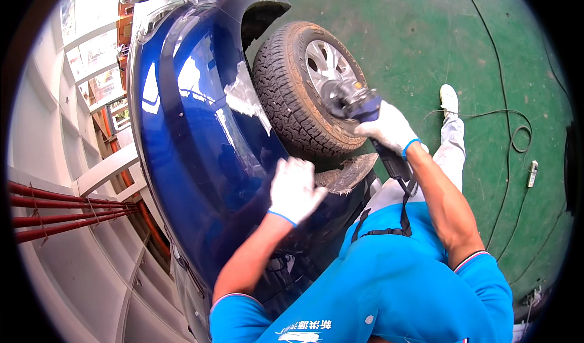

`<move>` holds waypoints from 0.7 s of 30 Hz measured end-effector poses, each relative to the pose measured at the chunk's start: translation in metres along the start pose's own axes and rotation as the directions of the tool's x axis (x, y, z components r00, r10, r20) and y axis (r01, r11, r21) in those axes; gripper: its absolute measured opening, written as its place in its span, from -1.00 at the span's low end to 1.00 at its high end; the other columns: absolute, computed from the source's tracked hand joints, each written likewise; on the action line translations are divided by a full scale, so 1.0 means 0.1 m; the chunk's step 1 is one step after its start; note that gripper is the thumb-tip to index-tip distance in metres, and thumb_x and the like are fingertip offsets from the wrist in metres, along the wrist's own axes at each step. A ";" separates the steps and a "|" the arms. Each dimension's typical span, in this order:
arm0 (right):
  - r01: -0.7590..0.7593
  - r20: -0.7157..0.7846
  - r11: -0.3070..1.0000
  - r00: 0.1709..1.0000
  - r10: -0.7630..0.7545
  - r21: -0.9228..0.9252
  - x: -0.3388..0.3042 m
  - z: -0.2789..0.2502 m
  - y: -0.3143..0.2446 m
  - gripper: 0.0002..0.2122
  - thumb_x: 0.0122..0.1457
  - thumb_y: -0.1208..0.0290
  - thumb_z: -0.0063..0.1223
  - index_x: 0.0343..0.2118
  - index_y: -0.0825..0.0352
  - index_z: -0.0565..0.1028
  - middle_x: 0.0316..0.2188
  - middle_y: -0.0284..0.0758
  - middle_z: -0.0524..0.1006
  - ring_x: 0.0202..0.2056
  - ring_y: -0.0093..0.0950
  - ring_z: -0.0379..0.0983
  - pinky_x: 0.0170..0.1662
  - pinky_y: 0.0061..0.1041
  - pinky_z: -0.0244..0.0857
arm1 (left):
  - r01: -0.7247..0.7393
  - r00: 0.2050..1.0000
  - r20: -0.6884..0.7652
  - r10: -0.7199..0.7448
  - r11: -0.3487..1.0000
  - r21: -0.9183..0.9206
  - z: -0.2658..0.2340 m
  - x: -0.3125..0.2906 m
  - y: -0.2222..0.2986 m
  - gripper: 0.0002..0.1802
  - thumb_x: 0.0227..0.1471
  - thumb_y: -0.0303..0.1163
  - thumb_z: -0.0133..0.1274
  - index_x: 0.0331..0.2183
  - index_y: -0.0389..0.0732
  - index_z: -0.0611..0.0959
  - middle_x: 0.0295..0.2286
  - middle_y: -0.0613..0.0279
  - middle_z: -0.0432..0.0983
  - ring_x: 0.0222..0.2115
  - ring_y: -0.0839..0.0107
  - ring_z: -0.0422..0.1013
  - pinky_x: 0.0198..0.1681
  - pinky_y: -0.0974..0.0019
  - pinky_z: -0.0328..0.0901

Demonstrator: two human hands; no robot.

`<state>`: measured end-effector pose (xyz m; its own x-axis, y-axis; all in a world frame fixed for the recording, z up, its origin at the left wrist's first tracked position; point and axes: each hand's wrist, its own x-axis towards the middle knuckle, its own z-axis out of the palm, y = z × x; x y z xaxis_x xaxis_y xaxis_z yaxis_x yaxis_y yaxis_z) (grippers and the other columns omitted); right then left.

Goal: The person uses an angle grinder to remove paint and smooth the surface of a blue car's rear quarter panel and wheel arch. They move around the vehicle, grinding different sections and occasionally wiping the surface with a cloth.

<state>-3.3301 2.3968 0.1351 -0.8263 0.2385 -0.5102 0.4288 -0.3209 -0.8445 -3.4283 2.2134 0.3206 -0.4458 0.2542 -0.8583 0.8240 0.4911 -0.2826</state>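
My right hand [389, 128], in a white glove, grips an angle grinder [359, 101] with a dark round head. The tool is in front of the wheel's silver rim [325, 63], partly hiding it. My gloved left hand [296, 188] is at the dark blue car fender [213, 118], beside the wheel arch, with its thumb apart from the fingers; whether it presses on the paint I cannot tell. On the fender above it is a pale, bare-looking patch [248, 98]. A muddy tire [283, 87] fills the arch.
A dirty, rough arch edge [347, 174] lies between my hands. Black cables [508, 124] loop over the green floor [413, 33] on the right, with a power strip [533, 174] among them. Red pipes [67, 212] run along the left. A dark strap [389, 227] hangs at my waist.
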 end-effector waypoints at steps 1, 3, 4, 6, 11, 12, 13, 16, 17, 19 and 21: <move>0.051 -0.015 0.998 0.999 -0.051 -0.024 0.00 0.11 0.02 -0.40 -0.19 0.14 0.36 -0.02 0.32 0.54 -0.22 -0.08 0.63 -0.21 -0.14 0.57 -0.04 -0.31 0.42 | 0.042 0.989 0.145 -0.005 0.966 -0.256 -0.01 -0.02 0.13 -0.01 0.07 0.11 0.18 0.27 -0.44 0.33 0.21 -0.21 0.36 0.26 -0.03 0.27 0.35 0.08 0.11; 0.011 0.117 0.992 0.993 0.004 -0.125 -0.05 0.26 -0.17 -0.34 -0.22 0.09 0.37 -0.02 0.37 0.54 -0.14 0.01 0.63 -0.07 -0.08 0.58 0.04 -0.24 0.41 | 0.041 0.999 0.033 -0.024 0.562 -0.826 0.52 0.00 0.24 -0.06 0.17 0.13 0.13 0.31 -0.37 0.31 0.27 -0.24 0.27 0.27 -0.02 0.28 0.33 0.16 0.16; -0.005 0.166 0.979 0.985 0.040 -0.204 -0.06 0.37 -0.26 -0.33 -0.22 0.07 0.36 -0.03 0.41 0.54 -0.15 0.04 0.62 -0.07 -0.07 0.58 0.05 -0.23 0.41 | -0.045 0.997 -0.055 -0.054 0.176 -0.983 0.81 0.08 0.35 -0.18 0.30 0.04 0.04 0.34 -0.31 0.28 0.30 -0.11 0.25 0.30 0.13 0.23 0.36 0.19 0.11; -0.003 0.207 0.942 0.975 0.077 -0.335 -0.07 0.58 -0.32 -0.28 -0.22 0.01 0.34 -0.04 0.49 0.49 -0.16 0.08 0.62 -0.05 -0.03 0.58 0.06 -0.21 0.42 | -0.136 0.990 -0.132 -0.045 -0.507 -0.851 0.99 0.33 0.51 -0.33 0.37 -0.02 -0.04 0.29 -0.28 0.35 0.24 0.04 0.33 0.26 0.22 0.26 0.34 0.07 0.13; 0.107 0.210 0.893 0.978 -0.014 -0.436 -0.06 0.81 -0.48 -0.43 0.04 0.02 0.14 -0.09 0.50 0.46 -0.18 0.11 0.62 -0.07 0.01 0.58 0.01 -0.14 0.43 | -0.218 0.976 -0.149 -0.160 -0.759 -0.613 0.73 0.50 0.45 -0.32 0.33 -0.05 0.02 0.30 -0.24 0.33 0.25 0.11 0.32 0.26 0.20 0.26 0.33 -0.07 0.12; 0.122 0.210 0.889 0.977 -0.030 -0.441 -0.03 0.84 -0.50 -0.45 0.06 0.03 0.11 -0.10 0.50 0.46 -0.19 0.11 0.62 -0.08 0.02 0.58 0.00 -0.13 0.43 | -0.246 0.968 -0.189 -0.167 -0.787 -0.566 0.71 0.56 0.40 -0.32 0.30 -0.10 0.07 0.29 -0.26 0.36 0.24 0.11 0.34 0.26 0.19 0.26 0.33 -0.06 0.13; 0.142 0.213 0.889 0.976 -0.052 -0.435 0.00 0.87 -0.51 -0.45 0.06 0.02 0.11 -0.11 0.50 0.47 -0.21 0.11 0.62 -0.10 0.02 0.59 -0.01 -0.13 0.44 | -0.270 0.963 -0.173 -0.208 -0.786 -0.556 0.67 0.59 0.35 -0.36 0.28 -0.15 0.09 0.26 -0.27 0.40 0.20 0.11 0.40 0.23 0.20 0.31 0.32 -0.03 0.16; 0.148 0.193 0.880 0.979 -0.066 -0.450 0.05 0.88 -0.67 -0.44 0.05 0.00 0.12 -0.15 0.51 0.49 -0.28 0.11 0.63 -0.17 0.04 0.61 -0.07 -0.12 0.46 | -0.296 0.955 -0.174 -0.240 -0.780 -0.552 0.58 0.66 0.28 -0.44 0.27 -0.24 0.09 0.22 -0.28 0.47 0.16 0.11 0.46 0.19 0.20 0.37 0.30 0.01 0.20; 0.150 0.212 0.884 0.975 -0.059 -0.443 0.04 0.89 -0.65 -0.43 0.04 -0.01 0.13 -0.14 0.51 0.49 -0.27 0.11 0.63 -0.16 0.04 0.61 -0.06 -0.12 0.46 | -0.287 0.958 -0.167 -0.234 -0.787 -0.547 0.58 0.65 0.27 -0.45 0.27 -0.26 0.09 0.21 -0.28 0.48 0.15 0.11 0.46 0.18 0.21 0.37 0.29 0.02 0.21; 0.153 0.250 0.892 0.967 -0.046 -0.425 0.03 0.88 -0.57 -0.42 0.04 -0.02 0.14 -0.12 0.51 0.48 -0.24 0.12 0.63 -0.14 0.04 0.60 -0.04 -0.12 0.45 | -0.259 0.964 -0.108 -0.242 -0.778 -0.573 0.66 0.61 0.30 -0.48 0.26 -0.31 0.10 0.19 -0.29 0.50 0.14 0.10 0.48 0.17 0.20 0.38 0.27 0.03 0.24; 0.123 0.275 0.881 0.961 0.008 -0.457 -0.06 0.89 -0.49 -0.36 0.06 -0.06 0.13 -0.05 0.52 0.46 -0.18 0.15 0.61 -0.08 0.04 0.58 0.01 -0.11 0.44 | -0.263 0.964 -0.108 -0.244 -0.802 -0.537 0.56 0.43 0.45 -0.50 0.25 -0.31 0.11 0.16 -0.30 0.52 0.10 0.11 0.51 0.14 0.21 0.42 0.25 0.02 0.27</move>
<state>-3.3780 2.3297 0.1938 -0.8914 -0.0252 -0.4525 0.4427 0.1656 -0.8813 -3.3906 2.1997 0.2464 -0.6686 0.2148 -0.7119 -0.7309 -0.0135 0.6824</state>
